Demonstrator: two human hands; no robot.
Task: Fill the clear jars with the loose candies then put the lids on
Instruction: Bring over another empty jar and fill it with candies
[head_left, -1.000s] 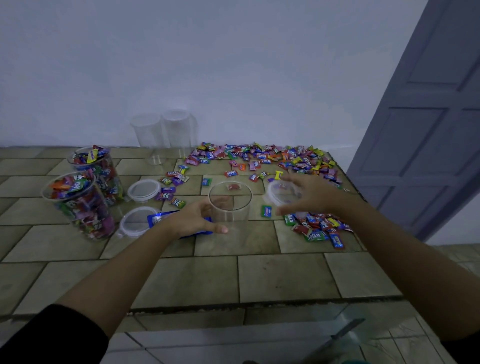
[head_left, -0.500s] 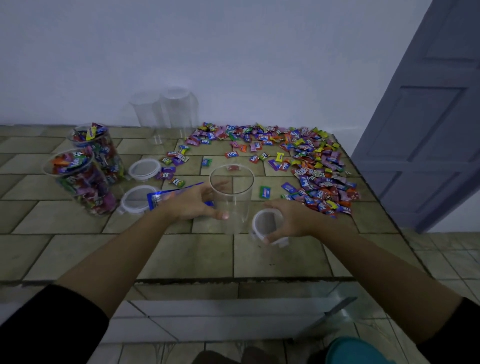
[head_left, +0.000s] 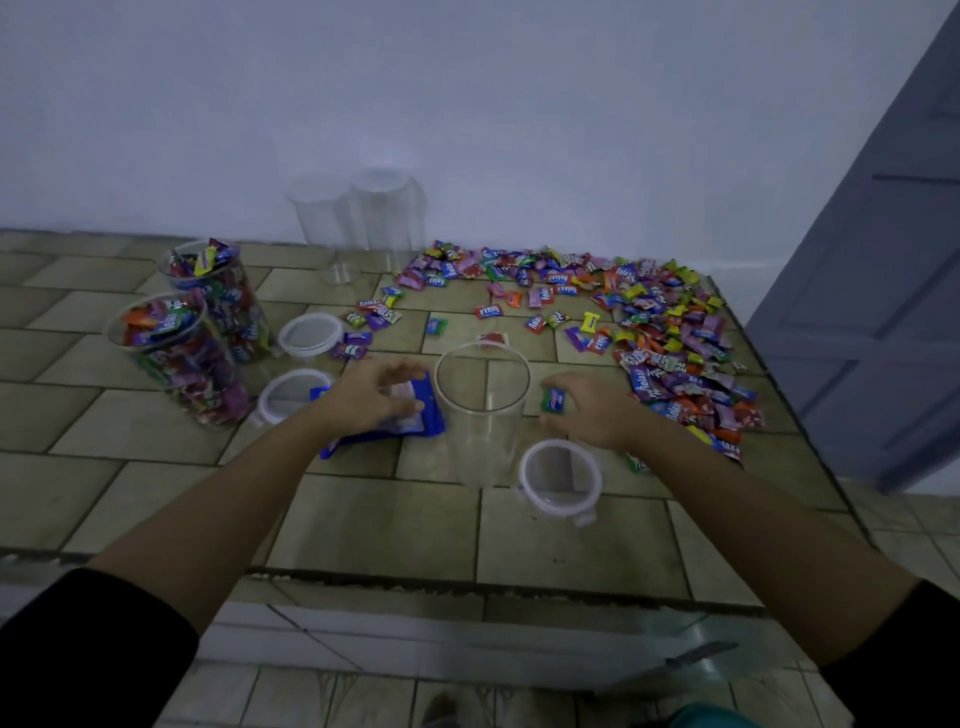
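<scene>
An empty clear jar (head_left: 483, 431) stands upright at the middle of the tiled counter. My left hand (head_left: 374, 400) hovers just left of it, fingers apart, over a blue candy bag (head_left: 387, 434). On the jar's right, my right hand (head_left: 589, 413) is spread low on the counter, its fingertips at a green candy (head_left: 553, 400). A clear lid with a white rim (head_left: 561, 475) lies flat in front of that hand. Loose wrapped candies (head_left: 660, 338) cover the far right of the counter.
Two jars full of candies (head_left: 182, 358) (head_left: 223, 296) stand at the left, with two more lids (head_left: 310, 335) (head_left: 288, 395) beside them. Two empty jars (head_left: 322, 228) (head_left: 384, 218) stand by the wall. The counter's front edge (head_left: 467, 577) is near; a door (head_left: 883, 312) is to the right.
My right hand carried the lid from beside the jar down to the counter, let it go and moved back to the green candy. My left hand came off the jar.
</scene>
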